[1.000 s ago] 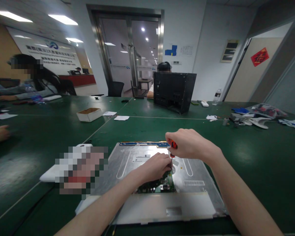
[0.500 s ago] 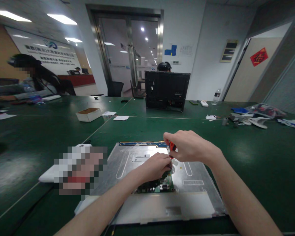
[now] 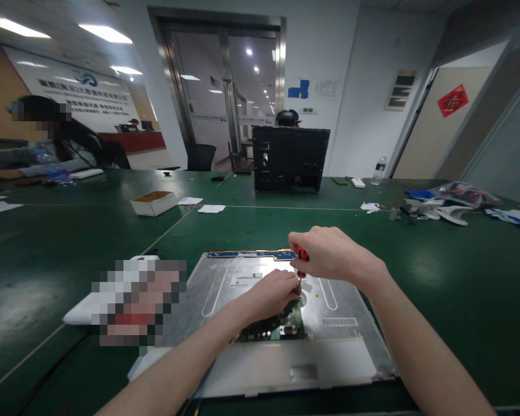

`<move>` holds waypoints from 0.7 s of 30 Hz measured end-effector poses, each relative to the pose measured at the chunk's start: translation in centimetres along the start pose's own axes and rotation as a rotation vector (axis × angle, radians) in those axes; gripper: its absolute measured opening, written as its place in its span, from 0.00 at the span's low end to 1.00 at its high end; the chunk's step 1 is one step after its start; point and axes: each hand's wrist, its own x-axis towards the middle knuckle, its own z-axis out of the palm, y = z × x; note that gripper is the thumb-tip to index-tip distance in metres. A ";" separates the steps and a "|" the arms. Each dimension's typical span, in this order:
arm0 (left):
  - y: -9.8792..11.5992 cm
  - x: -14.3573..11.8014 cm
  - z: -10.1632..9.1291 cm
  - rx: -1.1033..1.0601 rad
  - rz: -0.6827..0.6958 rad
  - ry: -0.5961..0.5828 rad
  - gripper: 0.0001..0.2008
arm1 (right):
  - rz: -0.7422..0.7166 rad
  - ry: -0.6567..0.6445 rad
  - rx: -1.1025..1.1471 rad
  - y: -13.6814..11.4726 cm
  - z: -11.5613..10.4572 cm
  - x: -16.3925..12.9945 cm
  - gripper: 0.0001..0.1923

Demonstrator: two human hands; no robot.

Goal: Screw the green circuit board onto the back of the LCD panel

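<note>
A flat metal display panel [image 3: 346, 335] lies on the table in front of me. My right hand [image 3: 327, 249] is closed around the red and black handle of a screwdriver [image 3: 302, 255], which stands nearly upright with its shaft pointing down. Beside the shaft, my left hand [image 3: 274, 290] is curled with its fingertips pressed together; what they hold is hidden. Under that hand, a green circuit board [image 3: 291, 331] sits partly covered on the panel. A narrow blue circuit strip [image 3: 247, 254] runs along the panel's far edge.
On the green table [image 3: 429, 277] stand an open white box [image 3: 153, 204] and a black monitor housing [image 3: 291, 159], a person behind it. A pale, blurred-out item [image 3: 80, 310] lies left of the panel. Plastic bags and parts [image 3: 453, 202] lie far right. Another person [image 3: 56, 138] sits at left.
My right hand has turned slightly on the screwdriver handle, its fingers shifting around it. My left hand stays in place beside the shaft. The whole view has shifted a little.
</note>
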 end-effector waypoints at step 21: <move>0.1 -0.1 -0.2 -0.014 -0.004 -0.017 0.03 | -0.072 -0.045 0.073 0.5 -0.2 -0.3 0.09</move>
